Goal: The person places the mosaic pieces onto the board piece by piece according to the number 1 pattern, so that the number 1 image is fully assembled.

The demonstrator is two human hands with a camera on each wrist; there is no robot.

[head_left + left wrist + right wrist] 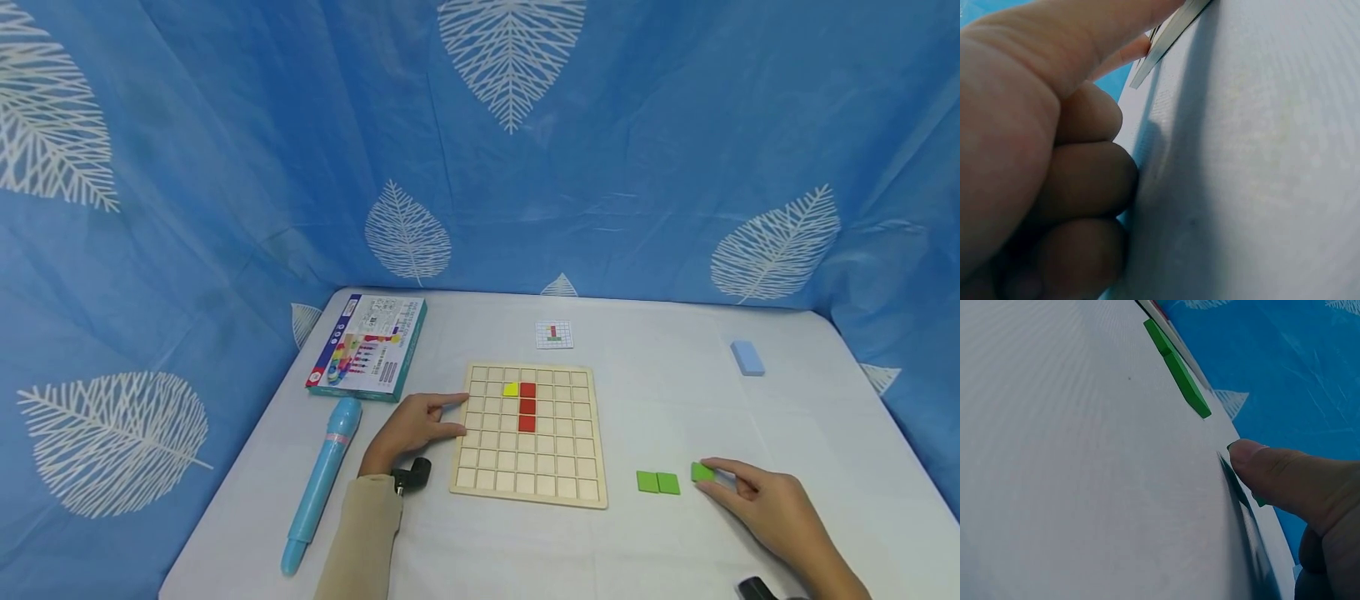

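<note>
A wooden grid board (495,481) lies flat on the table, with one yellow tile (511,389) and a column of three red tiles (527,407) in its cells. At the board's left edge, my left hand (411,427) touches the frame with outstretched thumb and index finger, set apart; its other fingers are curled in the left wrist view. Right of the board, my right hand (776,504) pinches a green tile (702,472) between thumb and fingers. Two more green tiles (658,482) lie side by side between the board and that hand.
A small pattern card (554,335) lies behind the board. At the left are a printed box (367,346) and a light-blue microphone-shaped stick (322,483). A pale blue block (747,357) sits at the back right. Blue leaf-patterned cloth surrounds the table.
</note>
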